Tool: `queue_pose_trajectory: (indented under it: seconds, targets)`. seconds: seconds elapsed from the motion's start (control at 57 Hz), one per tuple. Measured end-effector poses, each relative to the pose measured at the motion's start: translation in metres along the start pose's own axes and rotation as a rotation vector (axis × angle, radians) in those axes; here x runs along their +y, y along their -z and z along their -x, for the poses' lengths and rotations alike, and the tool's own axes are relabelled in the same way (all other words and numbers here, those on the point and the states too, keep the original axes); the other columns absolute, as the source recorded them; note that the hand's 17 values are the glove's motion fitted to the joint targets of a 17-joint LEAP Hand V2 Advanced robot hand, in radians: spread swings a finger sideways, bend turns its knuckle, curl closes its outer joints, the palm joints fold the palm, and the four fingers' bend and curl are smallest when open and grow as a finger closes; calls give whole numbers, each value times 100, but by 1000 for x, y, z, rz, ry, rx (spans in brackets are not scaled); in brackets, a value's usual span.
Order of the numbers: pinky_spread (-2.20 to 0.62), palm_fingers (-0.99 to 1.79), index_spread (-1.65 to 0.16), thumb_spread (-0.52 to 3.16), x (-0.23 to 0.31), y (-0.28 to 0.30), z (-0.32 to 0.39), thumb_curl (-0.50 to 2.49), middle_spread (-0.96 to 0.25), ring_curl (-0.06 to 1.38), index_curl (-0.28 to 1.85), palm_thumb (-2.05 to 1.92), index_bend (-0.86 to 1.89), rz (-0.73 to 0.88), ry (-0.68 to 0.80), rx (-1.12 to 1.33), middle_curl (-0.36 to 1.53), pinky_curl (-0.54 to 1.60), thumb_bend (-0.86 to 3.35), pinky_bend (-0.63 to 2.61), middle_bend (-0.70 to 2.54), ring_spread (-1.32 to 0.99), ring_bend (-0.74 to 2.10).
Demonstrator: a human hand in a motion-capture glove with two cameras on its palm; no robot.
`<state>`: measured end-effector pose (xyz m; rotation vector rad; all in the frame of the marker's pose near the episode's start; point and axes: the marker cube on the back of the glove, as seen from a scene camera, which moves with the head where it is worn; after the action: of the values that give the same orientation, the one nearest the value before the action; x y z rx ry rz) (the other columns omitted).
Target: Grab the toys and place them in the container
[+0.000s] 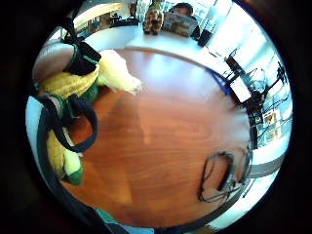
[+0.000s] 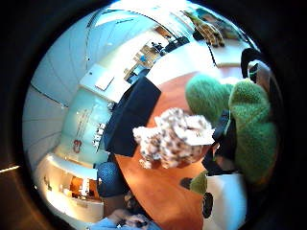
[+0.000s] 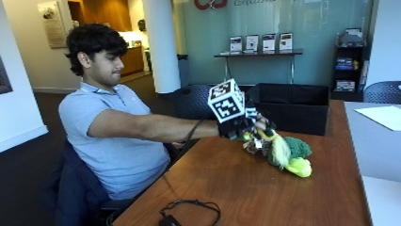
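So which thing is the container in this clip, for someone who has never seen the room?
Start at the long wooden table where the person sits. Follow it to its far end, past the gloved right hand holding a green and yellow plush toy. The container is the black open-topped bin standing there, the only dark box-shaped thing on the table.

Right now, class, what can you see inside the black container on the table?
From the outside view the black container shows only its dark inner walls near the rim; its near wall hides the bottom. The gloved right hand holds the green and yellow plush toy outside it.
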<state>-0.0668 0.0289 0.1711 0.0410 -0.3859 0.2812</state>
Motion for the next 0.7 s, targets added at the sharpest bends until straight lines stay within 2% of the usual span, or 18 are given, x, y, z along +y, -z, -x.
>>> queue_pose_trajectory:
  seconds: [0.176, 0.351, 0.527, 0.702]
  targets:
    - [-34, 78, -6, 160, -49, 53, 71, 43, 2, 22, 81, 43, 84, -91, 76, 23, 32, 38, 58, 97, 29, -8, 72]
    - [-36, 80, -6, 159, -95, 77, 166, 47, 1, 22, 86, 42, 80, -117, 186, -20, 33, 38, 60, 98, 28, -9, 72]
    - [-36, 81, -6, 159, -124, 71, 256, 49, 1, 22, 90, 40, 76, -95, 286, -46, 35, 37, 62, 97, 27, -9, 71]
    - [-36, 87, -7, 158, -137, 40, 341, 51, -1, 22, 94, 39, 70, -42, 384, -28, 38, 36, 62, 96, 31, -10, 72]
